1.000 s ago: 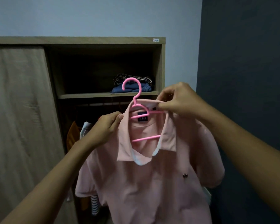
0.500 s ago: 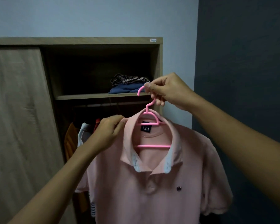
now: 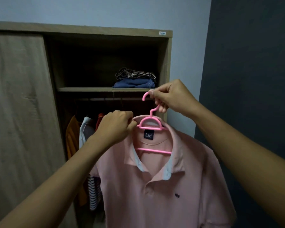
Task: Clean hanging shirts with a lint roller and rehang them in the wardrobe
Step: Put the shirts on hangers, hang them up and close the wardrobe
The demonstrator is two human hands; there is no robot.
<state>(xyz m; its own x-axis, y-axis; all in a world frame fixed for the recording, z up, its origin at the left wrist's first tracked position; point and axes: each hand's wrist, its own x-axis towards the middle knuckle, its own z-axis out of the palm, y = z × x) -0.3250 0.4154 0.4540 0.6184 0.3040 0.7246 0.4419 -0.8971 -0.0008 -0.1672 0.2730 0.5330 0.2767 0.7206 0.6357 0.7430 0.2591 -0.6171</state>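
Note:
A pink polo shirt (image 3: 163,191) hangs on a pink plastic hanger (image 3: 150,124) in front of the open wardrobe (image 3: 109,32). My right hand (image 3: 173,97) pinches the hanger's hook from the right and holds the shirt up. My left hand (image 3: 116,126) grips the shirt's collar at the left shoulder, beside the hanger. The shirt faces me, collar open, with a dark label inside the neck and a small dark logo on the chest. The hanging rail (image 3: 105,99) runs just behind and left of the hook. No lint roller is in view.
Other shirts (image 3: 82,137), orange, white and striped, hang on the rail at the left. Folded clothes (image 3: 135,79) lie on the shelf above. A closed wooden sliding door (image 3: 18,112) covers the wardrobe's left half. A dark wall (image 3: 253,63) stands at the right.
My right hand moved from the collar to the hanger's hook and lifted the shirt, which now hangs straight. My left hand stayed on the collar's left side.

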